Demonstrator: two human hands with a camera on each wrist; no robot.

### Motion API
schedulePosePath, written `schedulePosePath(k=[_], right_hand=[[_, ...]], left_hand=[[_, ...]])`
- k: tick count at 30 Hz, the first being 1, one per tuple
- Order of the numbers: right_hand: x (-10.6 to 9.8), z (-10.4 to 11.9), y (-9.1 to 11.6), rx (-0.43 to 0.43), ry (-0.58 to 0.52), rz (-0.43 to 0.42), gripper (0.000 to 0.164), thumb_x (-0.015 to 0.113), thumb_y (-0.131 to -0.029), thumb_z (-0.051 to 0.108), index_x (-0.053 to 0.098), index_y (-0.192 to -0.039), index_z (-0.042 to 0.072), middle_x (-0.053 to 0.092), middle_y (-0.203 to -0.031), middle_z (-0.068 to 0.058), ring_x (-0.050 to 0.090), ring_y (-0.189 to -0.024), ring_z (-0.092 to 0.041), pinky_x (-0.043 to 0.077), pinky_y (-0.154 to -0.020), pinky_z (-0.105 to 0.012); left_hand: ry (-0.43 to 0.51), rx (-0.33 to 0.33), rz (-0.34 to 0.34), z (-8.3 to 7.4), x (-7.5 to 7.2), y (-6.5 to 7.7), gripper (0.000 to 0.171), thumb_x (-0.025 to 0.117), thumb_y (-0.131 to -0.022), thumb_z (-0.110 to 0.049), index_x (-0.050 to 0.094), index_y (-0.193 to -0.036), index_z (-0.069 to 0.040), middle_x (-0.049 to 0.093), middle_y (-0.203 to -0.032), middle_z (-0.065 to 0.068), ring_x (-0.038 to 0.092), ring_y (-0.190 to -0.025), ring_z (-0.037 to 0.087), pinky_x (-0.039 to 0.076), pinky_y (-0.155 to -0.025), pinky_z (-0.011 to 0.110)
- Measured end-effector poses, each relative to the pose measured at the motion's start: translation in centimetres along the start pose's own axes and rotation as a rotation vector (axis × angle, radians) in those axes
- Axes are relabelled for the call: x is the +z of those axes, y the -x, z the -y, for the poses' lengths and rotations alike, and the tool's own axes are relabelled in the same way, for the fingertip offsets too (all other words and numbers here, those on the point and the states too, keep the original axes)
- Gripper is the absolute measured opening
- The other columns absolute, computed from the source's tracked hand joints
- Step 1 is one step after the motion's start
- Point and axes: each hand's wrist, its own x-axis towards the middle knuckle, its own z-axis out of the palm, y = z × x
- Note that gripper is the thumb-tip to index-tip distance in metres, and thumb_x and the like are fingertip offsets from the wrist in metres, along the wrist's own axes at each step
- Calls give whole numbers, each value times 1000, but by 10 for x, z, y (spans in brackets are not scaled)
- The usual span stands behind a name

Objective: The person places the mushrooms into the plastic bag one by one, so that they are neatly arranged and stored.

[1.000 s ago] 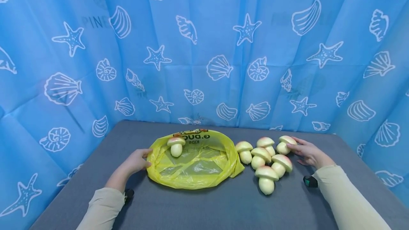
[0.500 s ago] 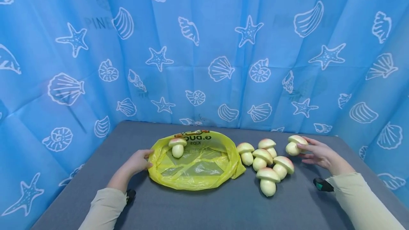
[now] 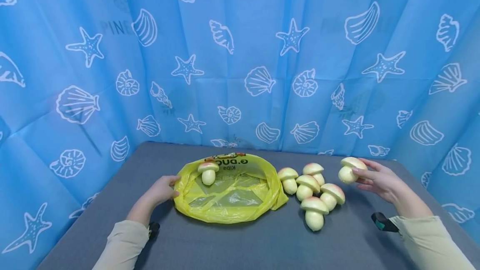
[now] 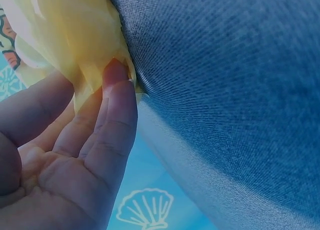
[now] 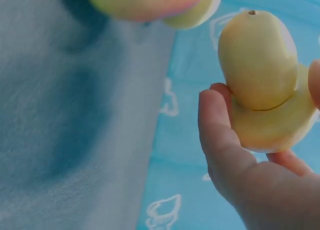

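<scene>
My right hand [image 3: 382, 180] grips a pale toy mushroom [image 3: 351, 170] with a pinkish cap, raised over the table's right side. In the right wrist view, fingers and thumb hold this mushroom [image 5: 260, 65] around its cap, stem outward. A yellow plastic bag [image 3: 228, 216] lies spread with its mouth up, dark print on its far inner wall. Inside it, towards the far left, rests another mushroom [image 3: 208, 173]. At the bag's left rim is my left hand [image 3: 159, 191]; in the left wrist view its thumb and fingers pinch the yellow plastic [image 4: 75, 30].
Several more toy mushrooms [image 3: 308, 186] stand grouped between the bag and my right hand, the leftmost right at the bag's edge. The grey cloth-covered table [image 3: 240, 249] ends at a blue curtain [image 3: 240, 61] printed with shells and starfish.
My right hand has taken a mushroom from the far right of the group and moved it rightwards and up from the table. The left hand stays at the bag's rim.
</scene>
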Motion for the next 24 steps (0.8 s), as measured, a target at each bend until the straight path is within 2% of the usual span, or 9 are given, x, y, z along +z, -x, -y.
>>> schedulePosePath(k=[6,13,17,24], right_hand=[[11,4,7,-45,-24,2,90,59,-97,19,-8,-151,-7,54,-97,7,63,-81,-10,56,-75,-28],[25,12,15,-80,-74,-1,90,60,-97,17,-8,-151,-6,52,-101,7,64,-83,-8,56,-76,-27],[34,15,18,-102,-63,12,87,58,-98,17,-6,-151,-7,52,-102,6,64,-84,-8,56,-77,-27],[46,18,22,-122,-109,35,83,56,-99,15,-5,-153,-4,52,-105,6,64,-87,-9,56,-78,-28]], left_hand=[[-20,-1,2,0,0,0,56,56,-88,12,38,-140,15,39,-140,37,42,-125,48,53,-82,43],[-15,-1,0,0,-2,-1,56,56,-88,12,37,-141,15,39,-141,37,51,-112,38,50,-71,35],[-12,-2,1,0,-3,-1,56,56,-89,11,37,-141,15,38,-141,37,52,-104,34,48,-69,33],[-8,-5,6,0,-2,-1,56,57,-88,11,37,-141,15,39,-141,37,54,-97,31,47,-67,32]])
